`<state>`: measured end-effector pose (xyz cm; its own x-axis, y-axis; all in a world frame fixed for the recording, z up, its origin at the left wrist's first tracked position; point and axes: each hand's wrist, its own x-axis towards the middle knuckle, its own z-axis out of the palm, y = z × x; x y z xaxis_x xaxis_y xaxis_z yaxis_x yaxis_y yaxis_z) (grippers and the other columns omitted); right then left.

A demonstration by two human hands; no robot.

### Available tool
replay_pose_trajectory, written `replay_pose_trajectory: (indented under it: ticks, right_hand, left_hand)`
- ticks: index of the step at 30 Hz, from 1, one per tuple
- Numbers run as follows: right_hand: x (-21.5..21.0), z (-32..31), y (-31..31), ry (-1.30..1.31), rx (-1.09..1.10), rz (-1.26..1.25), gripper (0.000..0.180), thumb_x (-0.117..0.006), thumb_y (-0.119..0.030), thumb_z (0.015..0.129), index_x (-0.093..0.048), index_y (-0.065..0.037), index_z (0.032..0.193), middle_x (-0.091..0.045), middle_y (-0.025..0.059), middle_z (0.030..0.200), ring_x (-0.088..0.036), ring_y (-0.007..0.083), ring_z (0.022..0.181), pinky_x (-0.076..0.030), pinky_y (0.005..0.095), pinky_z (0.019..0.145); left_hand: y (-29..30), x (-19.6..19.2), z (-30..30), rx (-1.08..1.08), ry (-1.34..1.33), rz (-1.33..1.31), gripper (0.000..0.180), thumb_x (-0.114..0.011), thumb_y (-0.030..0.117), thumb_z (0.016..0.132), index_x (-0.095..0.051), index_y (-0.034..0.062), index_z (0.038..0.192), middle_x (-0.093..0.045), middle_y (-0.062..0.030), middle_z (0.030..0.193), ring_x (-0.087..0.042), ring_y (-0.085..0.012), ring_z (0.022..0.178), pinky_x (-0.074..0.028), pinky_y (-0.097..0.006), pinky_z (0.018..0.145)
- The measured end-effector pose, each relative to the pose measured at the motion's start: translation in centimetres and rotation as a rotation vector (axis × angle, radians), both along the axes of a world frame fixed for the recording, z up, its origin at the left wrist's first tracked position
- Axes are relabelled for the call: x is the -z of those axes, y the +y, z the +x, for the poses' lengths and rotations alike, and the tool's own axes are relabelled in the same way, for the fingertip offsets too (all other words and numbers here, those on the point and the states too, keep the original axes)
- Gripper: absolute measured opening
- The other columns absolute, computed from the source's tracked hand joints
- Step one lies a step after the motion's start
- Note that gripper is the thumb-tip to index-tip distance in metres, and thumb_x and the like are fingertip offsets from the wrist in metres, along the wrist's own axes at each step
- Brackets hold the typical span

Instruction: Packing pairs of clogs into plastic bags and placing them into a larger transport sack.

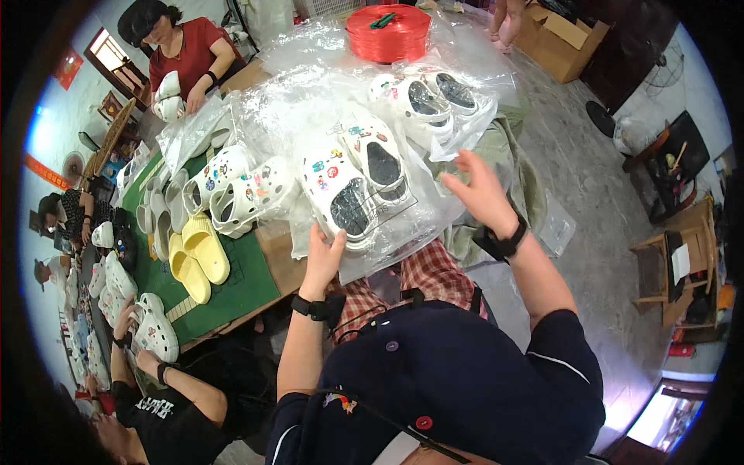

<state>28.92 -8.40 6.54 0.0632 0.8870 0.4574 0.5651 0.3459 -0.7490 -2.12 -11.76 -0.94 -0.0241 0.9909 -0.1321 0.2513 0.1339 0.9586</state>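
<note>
A pair of white clogs [314, 164] with colourful charms and dark insoles lies inside a clear plastic bag [411, 244] in front of me. My left hand [319, 263] is at the bag's near left corner by a clog's heel, thumb and fingers closing on the film; some fingers are hidden. To the right of the bag, my right hand [487, 195] is open, thumb apart from the fingers, with nothing visibly held. Another bagged pair of white clogs [422, 97] lies just beyond. Unbagged white clogs with charms [256, 194] rest to the left.
Yellow slides [200, 256] and grey-white slippers [161, 209] lie on the green table mat [244, 271]. A roll of red plastic twine [389, 35] stands at the back. Co-workers handle clogs at far left [182, 58] and near left [186, 395]. Olive cloth [508, 167] lies right.
</note>
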Motion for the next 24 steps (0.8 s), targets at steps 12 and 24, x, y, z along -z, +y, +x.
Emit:
replay_pose_trajectory:
  ticks: [12, 24]
  right_hand:
    - [5.9, -5.2, 3.5, 0.688, -0.482, -1.001, 0.045, -0.071, -0.028, 0.085, -0.06, 0.004, 0.115, -0.064, 0.0086, 0.103, -0.061, 0.0146, 0.089, -0.049, 0.0298, 0.076]
    - [0.2, -3.8, -2.0, 0.191, -0.294, -0.283, 0.036, -0.064, -0.026, 0.084, -0.059, 0.001, 0.108, -0.062, 0.0171, 0.097, -0.059, 0.0286, 0.088, -0.046, 0.0358, 0.08]
  left_hand:
    - [0.4, 1.4, -0.8, 0.014, -0.375, -0.123, 0.034, -0.051, 0.022, 0.097, -0.05, 0.0001, 0.123, -0.06, -0.0042, 0.109, -0.055, -0.012, 0.098, -0.044, -0.028, 0.084]
    - [-1.5, -2.1, 0.2, -0.088, -0.638, 0.224, 0.066, -0.059, 0.001, 0.082, -0.029, 0.0022, 0.14, -0.047, -0.0108, 0.129, -0.048, -0.0225, 0.116, -0.039, -0.036, 0.1]
